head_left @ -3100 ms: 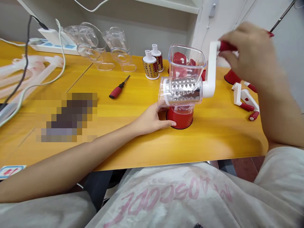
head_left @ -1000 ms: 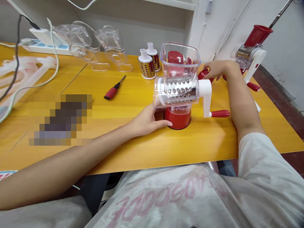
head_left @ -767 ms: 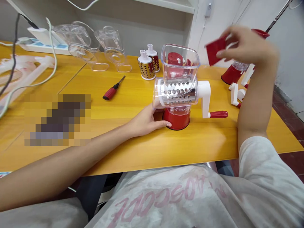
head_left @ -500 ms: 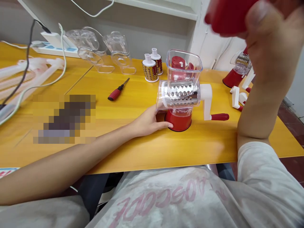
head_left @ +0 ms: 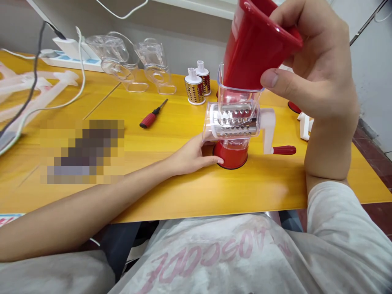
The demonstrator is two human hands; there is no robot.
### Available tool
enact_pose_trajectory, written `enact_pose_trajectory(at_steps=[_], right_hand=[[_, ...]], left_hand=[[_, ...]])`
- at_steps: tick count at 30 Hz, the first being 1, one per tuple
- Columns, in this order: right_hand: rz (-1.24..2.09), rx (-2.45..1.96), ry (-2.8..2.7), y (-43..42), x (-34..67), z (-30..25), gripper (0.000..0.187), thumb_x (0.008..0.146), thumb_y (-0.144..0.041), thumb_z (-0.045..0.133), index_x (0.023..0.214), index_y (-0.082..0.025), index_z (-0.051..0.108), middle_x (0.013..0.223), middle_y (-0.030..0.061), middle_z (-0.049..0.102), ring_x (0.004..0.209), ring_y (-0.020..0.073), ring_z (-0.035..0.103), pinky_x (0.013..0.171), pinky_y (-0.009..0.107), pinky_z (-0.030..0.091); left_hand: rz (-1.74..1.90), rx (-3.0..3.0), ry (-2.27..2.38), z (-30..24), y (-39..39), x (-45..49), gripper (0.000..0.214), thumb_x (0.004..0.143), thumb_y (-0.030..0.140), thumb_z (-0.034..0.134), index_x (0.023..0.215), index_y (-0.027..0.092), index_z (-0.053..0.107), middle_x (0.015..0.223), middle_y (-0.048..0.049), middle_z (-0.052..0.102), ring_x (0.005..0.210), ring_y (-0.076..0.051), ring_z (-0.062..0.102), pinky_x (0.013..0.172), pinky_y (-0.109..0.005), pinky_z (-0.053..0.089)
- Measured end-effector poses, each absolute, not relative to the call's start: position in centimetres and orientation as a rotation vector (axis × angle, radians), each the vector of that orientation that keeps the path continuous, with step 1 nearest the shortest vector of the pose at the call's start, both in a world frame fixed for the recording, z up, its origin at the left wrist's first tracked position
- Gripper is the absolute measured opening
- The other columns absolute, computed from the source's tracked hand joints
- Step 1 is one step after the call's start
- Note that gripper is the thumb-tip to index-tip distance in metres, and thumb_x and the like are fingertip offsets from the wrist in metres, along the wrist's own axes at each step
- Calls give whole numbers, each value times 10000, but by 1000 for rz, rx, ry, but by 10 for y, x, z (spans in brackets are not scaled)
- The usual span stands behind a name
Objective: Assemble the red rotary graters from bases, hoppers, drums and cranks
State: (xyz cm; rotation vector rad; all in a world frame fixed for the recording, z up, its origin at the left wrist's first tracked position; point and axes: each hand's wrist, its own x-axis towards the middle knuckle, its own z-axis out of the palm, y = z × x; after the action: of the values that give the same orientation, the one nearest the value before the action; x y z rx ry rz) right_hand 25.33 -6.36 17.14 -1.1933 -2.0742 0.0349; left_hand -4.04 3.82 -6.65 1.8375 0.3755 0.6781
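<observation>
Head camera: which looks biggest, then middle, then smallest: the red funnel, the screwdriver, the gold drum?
1. red funnel: biggest, but it is held nearest the camera, so unsure.
2. screwdriver and gold drum: about alike, one longer, one fatter.

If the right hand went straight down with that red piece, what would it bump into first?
Probably the clear hopper right below: the red plunger in the right hand looks lined up with its mouth, though depth is unclear.
</observation>
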Motion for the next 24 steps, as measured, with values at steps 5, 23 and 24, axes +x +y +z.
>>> enact_pose_trajectory(at_steps=[5, 23, 24], right_hand=[[238, -1145, -2182, -67, 240, 173, 363, 1139, -649, 736, 1452, -470, 697, 1657, -21, 748, 1465, 362, 785, 1222, 468, 730], [242, -1299, -2486, -68, 249, 186, 625, 1198, -695, 647, 1786, -488, 684, 1843, 9, 701, 1708, 424, 667, 1467, 553, 573], [248, -1276, -2502, -69, 249, 186, 609, 1200, -655, 670, 1791, -510, 678, 1842, -8, 702, 1697, 402, 687, 1464, 534, 581]], left_hand=[[702, 1836, 366, -67, 38, -39, 843, 934, 559, 1119, 1617, 202, 776, 1750, -243, 794, 1602, -448, 816, 1458, -687, 613], [688, 1841, 372, -63, 36, -39, 848, 934, 541, 1124, 1632, 202, 779, 1756, -242, 790, 1618, -446, 804, 1469, -721, 594], [682, 1835, 373, -62, 36, -39, 847, 936, 542, 1124, 1628, 196, 779, 1738, -244, 802, 1613, -448, 808, 1464, -718, 600]])
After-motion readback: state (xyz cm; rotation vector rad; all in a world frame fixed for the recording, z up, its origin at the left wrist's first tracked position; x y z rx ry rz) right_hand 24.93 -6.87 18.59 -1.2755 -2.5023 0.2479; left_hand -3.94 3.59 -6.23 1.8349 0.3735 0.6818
